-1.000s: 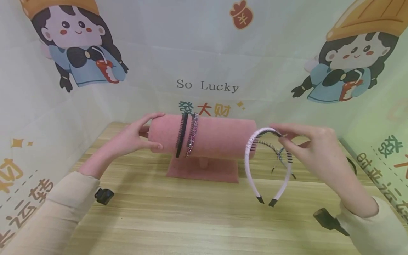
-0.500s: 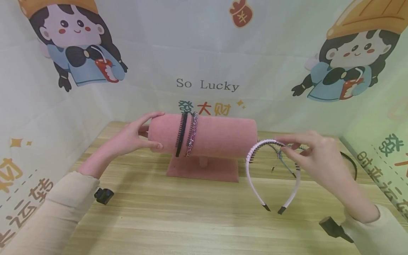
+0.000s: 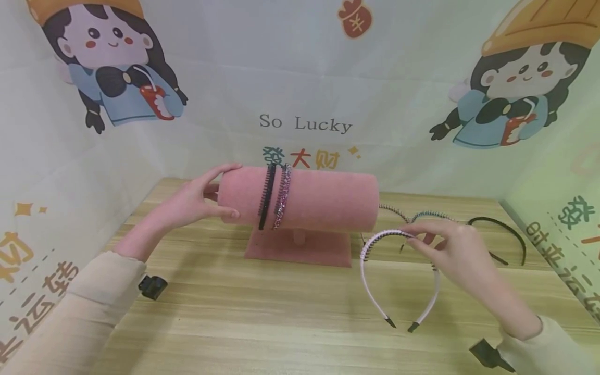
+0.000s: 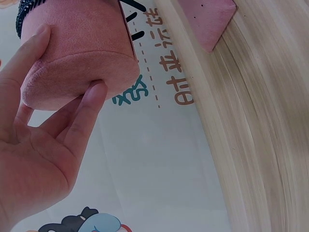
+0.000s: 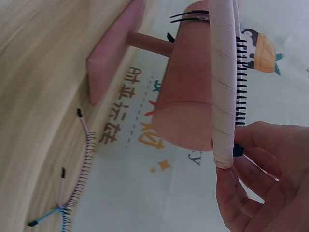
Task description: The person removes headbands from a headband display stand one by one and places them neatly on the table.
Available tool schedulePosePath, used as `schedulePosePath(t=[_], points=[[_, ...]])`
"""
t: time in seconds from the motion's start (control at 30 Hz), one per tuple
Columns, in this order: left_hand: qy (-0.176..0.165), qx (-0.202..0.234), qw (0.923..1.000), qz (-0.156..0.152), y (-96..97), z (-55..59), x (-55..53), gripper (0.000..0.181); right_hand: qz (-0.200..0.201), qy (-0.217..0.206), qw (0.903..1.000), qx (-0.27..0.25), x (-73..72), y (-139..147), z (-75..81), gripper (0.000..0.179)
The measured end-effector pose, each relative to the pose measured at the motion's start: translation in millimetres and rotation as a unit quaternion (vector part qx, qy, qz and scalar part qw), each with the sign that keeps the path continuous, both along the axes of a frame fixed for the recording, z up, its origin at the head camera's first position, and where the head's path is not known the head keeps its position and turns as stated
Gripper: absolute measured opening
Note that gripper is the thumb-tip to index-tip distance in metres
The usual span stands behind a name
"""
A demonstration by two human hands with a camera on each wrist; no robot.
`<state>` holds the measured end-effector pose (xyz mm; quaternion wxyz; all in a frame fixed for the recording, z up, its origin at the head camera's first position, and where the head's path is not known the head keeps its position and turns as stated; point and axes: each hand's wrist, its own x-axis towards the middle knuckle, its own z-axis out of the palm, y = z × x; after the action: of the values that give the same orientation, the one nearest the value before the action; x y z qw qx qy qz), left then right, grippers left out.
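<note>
A pink velvety headband display stand [image 3: 328, 200], a padded roll on a post and flat base, stands on the table. My left hand [image 3: 189, 203] grips the roll's left end, with its thumb in front and a finger over the top. In the left wrist view, a fingertip presses the end face. Around the roll sit a black toothed headband [image 3: 266, 200] and a glittery one [image 3: 283, 200]. My right hand [image 3: 457, 250] pinches a pale pink wrapped headband [image 3: 363, 273] near its top, its ends pointing down, below and right of the roll's right end.
Behind the right hand lie more headbands on the wooden table [image 3: 234, 323]: a thin pinkish one [image 3: 396, 210], a blue one [image 3: 428, 214] and a black one [image 3: 508, 229]. A printed cloth [image 3: 300, 78] walls the back and sides. Black wrist devices hang below both sleeves.
The right hand has lowered the pale pink headband and brought it toward the table's front, away from the roll's end. The left hand keeps its grip on the stand.
</note>
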<state>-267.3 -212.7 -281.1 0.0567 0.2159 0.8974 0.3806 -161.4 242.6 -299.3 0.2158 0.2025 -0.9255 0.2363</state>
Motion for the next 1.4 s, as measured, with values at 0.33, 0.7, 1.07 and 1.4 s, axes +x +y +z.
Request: schedulePosePath(t=[0.33,0.7,1.07,1.4], points=[[0.002,0.006,0.9999,0.011,2.0,0.1,-0.8,0.090,0.004,-0.048,0.9988,0.002,-5.8,6.1,-25.3,0.021],[-0.002,0.009,0.9999,0.011,0.6,1.5,0.1,0.090,0.009,-0.145,0.9894,-0.007,-20.1,17.4,-49.0,0.022],[0.001,0.001,0.9999,0.014,1.4,3.2,0.9,0.089,0.025,-0.196,0.9803,0.002,-38.0,25.3,-63.0,0.026],[-0.004,0.004,0.9999,0.013,1.3,2.2,1.4,0.089,0.089,-0.224,0.9706,-0.002,-54.1,34.6,-79.9,0.028]])
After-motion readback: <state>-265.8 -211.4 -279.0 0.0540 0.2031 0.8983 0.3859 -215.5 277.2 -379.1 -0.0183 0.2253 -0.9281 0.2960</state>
